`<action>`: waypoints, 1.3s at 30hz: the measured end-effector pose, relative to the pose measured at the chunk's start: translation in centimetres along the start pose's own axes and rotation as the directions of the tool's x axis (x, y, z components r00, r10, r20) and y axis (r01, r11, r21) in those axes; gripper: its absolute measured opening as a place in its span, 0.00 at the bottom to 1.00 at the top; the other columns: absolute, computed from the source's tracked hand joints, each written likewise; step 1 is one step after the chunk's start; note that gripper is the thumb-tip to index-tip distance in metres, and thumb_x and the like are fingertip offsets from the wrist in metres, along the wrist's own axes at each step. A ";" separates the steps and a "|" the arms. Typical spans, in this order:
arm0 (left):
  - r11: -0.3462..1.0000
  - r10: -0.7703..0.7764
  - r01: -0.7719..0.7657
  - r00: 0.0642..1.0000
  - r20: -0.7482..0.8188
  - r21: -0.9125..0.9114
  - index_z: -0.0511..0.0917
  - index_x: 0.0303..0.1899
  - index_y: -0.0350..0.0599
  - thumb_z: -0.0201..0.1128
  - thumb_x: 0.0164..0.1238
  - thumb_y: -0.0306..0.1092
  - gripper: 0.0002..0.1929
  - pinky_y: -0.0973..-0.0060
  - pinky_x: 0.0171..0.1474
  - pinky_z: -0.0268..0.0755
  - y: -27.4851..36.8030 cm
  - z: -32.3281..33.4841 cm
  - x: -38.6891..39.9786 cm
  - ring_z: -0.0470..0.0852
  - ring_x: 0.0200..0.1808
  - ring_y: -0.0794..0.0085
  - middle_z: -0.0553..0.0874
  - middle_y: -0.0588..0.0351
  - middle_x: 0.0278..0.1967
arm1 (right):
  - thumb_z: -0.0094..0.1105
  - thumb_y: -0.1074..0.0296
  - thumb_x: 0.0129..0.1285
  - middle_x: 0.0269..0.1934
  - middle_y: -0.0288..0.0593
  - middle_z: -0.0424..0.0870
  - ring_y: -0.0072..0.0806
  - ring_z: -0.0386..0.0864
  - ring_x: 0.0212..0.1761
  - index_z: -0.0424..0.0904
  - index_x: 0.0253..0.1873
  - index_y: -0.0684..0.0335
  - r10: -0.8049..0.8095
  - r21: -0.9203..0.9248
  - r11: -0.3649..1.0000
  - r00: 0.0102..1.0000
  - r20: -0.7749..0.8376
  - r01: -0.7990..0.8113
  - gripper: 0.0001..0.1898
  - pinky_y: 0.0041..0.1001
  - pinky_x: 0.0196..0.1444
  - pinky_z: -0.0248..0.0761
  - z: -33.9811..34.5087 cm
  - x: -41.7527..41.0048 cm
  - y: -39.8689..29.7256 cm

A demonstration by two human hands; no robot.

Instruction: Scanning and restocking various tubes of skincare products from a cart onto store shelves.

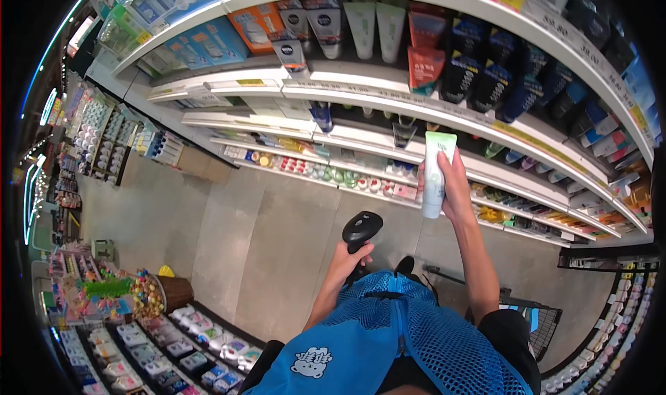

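My right hand [455, 184] is closed around a pale green and white squeeze tube [435, 171], held with its flat crimped end up and its cap down. The tube is in front of the lower shelves, and its printed face is turned towards me. Lower and to the left, my left hand [351, 258] grips the handle of a black handheld barcode scanner [362, 226]. The scanner's rounded head points up and away from me, over the floor. Two similar pale green tubes [374, 28] stand side by side on the upper shelf.
White shelving [364, 87] with price strips curves across the front, stocked with boxes, tubes and bottles. A black wire basket or cart [546, 325] is at my right side. Behind me on the left are a wooden barrel [176, 292] and racks of packets [208, 338].
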State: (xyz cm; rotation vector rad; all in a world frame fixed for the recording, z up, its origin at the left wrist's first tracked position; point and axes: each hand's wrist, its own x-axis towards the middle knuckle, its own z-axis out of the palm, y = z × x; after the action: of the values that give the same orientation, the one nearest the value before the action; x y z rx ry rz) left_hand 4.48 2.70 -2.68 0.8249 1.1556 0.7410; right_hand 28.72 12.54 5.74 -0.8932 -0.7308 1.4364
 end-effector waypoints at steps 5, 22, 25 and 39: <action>0.994 0.083 -0.082 0.996 0.012 -0.069 0.78 0.37 0.35 0.66 0.59 0.31 0.10 0.81 0.27 0.69 2.2 -5.6 1.9 0.81 0.26 0.77 0.82 0.57 0.26 | 0.49 0.66 0.70 0.35 0.49 0.80 0.30 0.82 0.27 0.66 0.51 0.65 -0.233 -0.071 0.968 0.965 0.121 0.242 0.11 0.25 0.28 0.78 7.9 6.7 -3.3; 0.990 0.089 -0.085 0.996 0.028 -0.114 0.78 0.36 0.37 0.65 0.59 0.31 0.08 0.81 0.27 0.69 5.6 -14.3 5.8 0.80 0.24 0.77 0.82 0.57 0.26 | 0.53 0.78 0.63 0.48 0.39 0.77 0.20 0.73 0.47 0.74 0.51 0.69 -0.685 -0.341 0.676 0.728 0.037 0.654 0.12 0.21 0.52 0.63 11.6 24.3 -1.5; 0.994 0.061 -0.057 0.997 0.039 -0.098 0.78 0.37 0.36 0.65 0.59 0.31 0.09 0.83 0.26 0.68 5.3 -14.9 6.3 0.80 0.24 0.78 0.81 0.57 0.25 | 0.53 0.78 0.63 0.46 0.38 0.77 0.20 0.72 0.46 0.74 0.50 0.70 -0.686 -0.327 0.675 0.726 0.049 0.661 0.11 0.21 0.52 0.64 10.9 24.7 -1.0; 0.998 0.019 -0.018 1.000 0.024 -0.053 0.79 0.37 0.36 0.67 0.57 0.32 0.10 0.80 0.28 0.70 4.7 -16.5 7.4 0.81 0.25 0.76 0.82 0.57 0.25 | 0.58 0.69 0.64 0.30 0.28 0.74 0.12 0.65 0.31 0.77 0.41 0.66 -0.652 -0.472 0.663 0.758 0.018 0.581 0.07 0.17 0.32 0.60 10.2 24.0 1.8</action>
State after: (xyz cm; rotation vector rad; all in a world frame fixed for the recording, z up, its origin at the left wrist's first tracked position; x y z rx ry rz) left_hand -10.05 14.15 -5.26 0.7996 1.1033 0.7710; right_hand 19.72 37.04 6.98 -0.9613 -1.1504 0.5726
